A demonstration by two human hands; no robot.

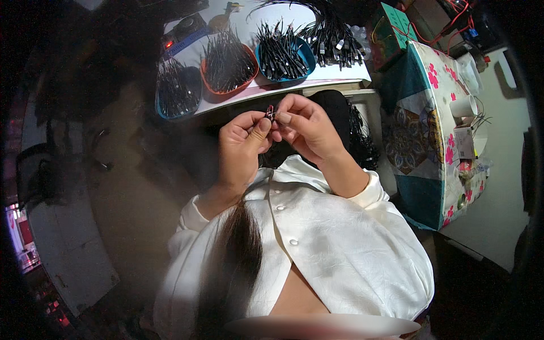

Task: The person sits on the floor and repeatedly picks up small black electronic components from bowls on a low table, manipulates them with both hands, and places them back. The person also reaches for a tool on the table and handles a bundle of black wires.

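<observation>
My left hand [242, 144] and my right hand [306, 127] meet just below the table's front edge, both pinching a small dark connector piece [270, 112] with a reddish part between thumbs and fingertips. A thin black cable seems to hang from it into my lap, though it is hard to make out. Beyond my hands three bowls of black cable pieces stand on the white table [340, 73]: a blue bowl [177, 90] on the left, an orange bowl [228, 68] in the middle, another blue bowl [283, 55] on the right.
A loose bundle of black cables [334, 37] lies at the table's back right. More black cables [362, 139] hang by my right. A patchwork cloth with pink flowers [433, 130] covers something on the right, with a paper cup [463, 106] and small boxes on it.
</observation>
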